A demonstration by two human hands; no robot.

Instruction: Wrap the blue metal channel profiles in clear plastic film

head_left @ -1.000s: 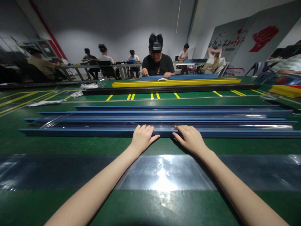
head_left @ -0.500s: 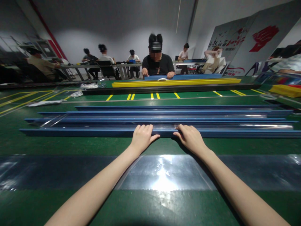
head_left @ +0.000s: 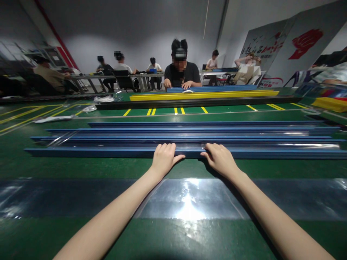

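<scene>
Across the table lie several long blue channel strips [head_left: 89, 153], side by side, with clear plastic film between or inside them. My left hand [head_left: 164, 158] is closed over the upright wall of the nearest strip, fingers over the top and thumb along the near side. A short way to the right, my right hand [head_left: 219, 156] grips the same wall, its thumb pointing inward. The fingertips of both hands are hidden behind the wall. Between my forearms and beyond them, a wide clear plastic sheet [head_left: 187, 198] lies flat, shining under the light.
Farther back on the green table [head_left: 81, 168] lie a black strip [head_left: 189, 103], a yellow strip [head_left: 206, 95] and more blue strips [head_left: 233, 87]. A person [head_left: 182, 68] works there, facing me. Crumpled plastic [head_left: 104, 98] sits back left; a yellow tray [head_left: 330, 104] stands right.
The person opposite has moved one hand inward along the far blue strips. My hands keep their hold on the near strip; the view has shifted very slightly.
</scene>
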